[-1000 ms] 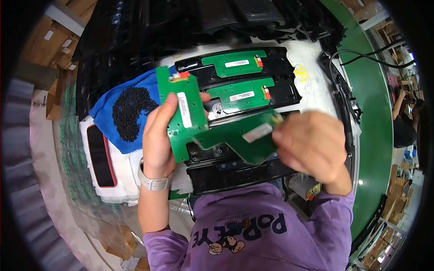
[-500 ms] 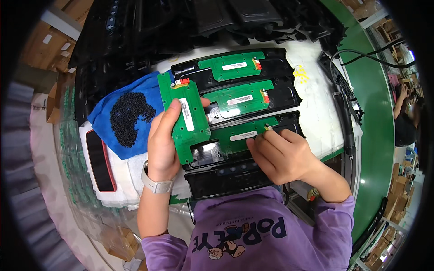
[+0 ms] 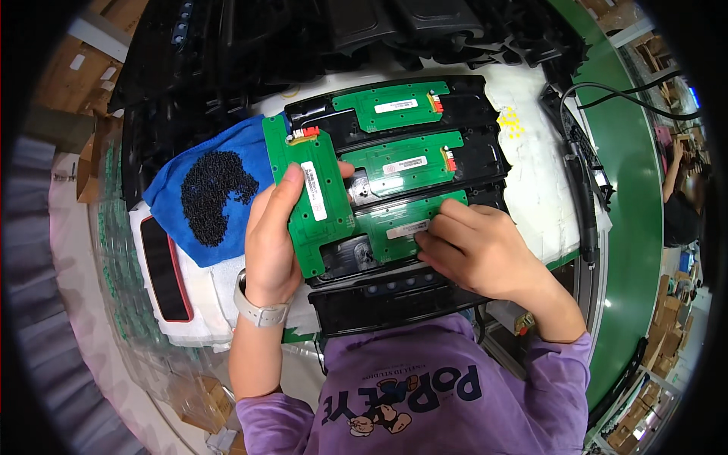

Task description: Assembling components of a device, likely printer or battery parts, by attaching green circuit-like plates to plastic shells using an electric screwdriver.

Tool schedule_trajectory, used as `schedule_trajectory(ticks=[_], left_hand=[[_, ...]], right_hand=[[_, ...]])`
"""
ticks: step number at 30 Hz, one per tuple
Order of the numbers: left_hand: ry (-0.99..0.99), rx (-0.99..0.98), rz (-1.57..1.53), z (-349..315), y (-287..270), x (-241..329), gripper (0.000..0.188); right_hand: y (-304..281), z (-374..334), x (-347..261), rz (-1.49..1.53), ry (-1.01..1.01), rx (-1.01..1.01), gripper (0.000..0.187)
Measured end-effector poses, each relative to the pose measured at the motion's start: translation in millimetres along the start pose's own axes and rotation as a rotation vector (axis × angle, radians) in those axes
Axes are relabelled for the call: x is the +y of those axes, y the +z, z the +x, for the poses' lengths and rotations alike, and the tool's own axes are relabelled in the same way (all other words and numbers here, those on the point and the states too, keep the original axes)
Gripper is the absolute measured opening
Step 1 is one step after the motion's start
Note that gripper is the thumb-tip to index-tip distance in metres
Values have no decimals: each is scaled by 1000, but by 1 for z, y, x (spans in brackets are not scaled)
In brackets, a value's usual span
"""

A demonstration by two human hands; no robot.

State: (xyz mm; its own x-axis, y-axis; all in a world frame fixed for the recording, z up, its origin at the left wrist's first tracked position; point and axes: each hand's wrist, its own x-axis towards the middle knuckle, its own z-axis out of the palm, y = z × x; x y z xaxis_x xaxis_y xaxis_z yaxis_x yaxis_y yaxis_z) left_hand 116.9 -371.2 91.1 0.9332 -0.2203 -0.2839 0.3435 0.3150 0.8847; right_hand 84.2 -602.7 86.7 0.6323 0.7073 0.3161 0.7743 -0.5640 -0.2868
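Observation:
My left hand [image 3: 271, 235] grips a green circuit board [image 3: 330, 216] by its left edge, thumb on its face and fingers behind. This board has a white label and a red-and-white connector near its far end. My right hand [image 3: 485, 254] is closed, fingers bent over the right end of the nearest circuit board [image 3: 387, 241], hiding its connector end; what they pinch is hidden. That board lies in a black plastic housing [image 3: 494, 199]. Beyond it, two similar boards, the middle board [image 3: 383, 182] and the far board [image 3: 383, 120], lie in their own black housings.
A blue cloth [image 3: 171, 186] at left carries a pile of small black screws [image 3: 212, 197]. Beside it lies a red-edged phone [image 3: 165, 273]. A black electric screwdriver [image 3: 580, 197] with a cable is at right, near yellow dots [image 3: 510, 121]. Black plastic parts [image 3: 364, 34] are heaped behind.
My right fingers have shifted slightly left from the connector of the nearest board onto its right end and over part of its label. My left hand holds its board almost still.

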Motion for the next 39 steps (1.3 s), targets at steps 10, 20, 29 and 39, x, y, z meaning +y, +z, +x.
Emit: schedule_trajectory(ticks=[10, 20, 29, 39], left_hand=[[93, -150, 238, -8, 8, 0, 34], [-184, -549, 224, -45, 20, 16, 36], [283, -136, 792, -78, 14, 2, 35], [755, -6, 1091, -86, -12, -29, 35]], right_hand=[[-2, 6, 0, 64, 25, 183, 24], [-17, -15, -44, -331, -398, 297, 23], [0, -46, -67, -214, -450, 436, 7], [17, -66, -56, -268, -210, 295, 17]])
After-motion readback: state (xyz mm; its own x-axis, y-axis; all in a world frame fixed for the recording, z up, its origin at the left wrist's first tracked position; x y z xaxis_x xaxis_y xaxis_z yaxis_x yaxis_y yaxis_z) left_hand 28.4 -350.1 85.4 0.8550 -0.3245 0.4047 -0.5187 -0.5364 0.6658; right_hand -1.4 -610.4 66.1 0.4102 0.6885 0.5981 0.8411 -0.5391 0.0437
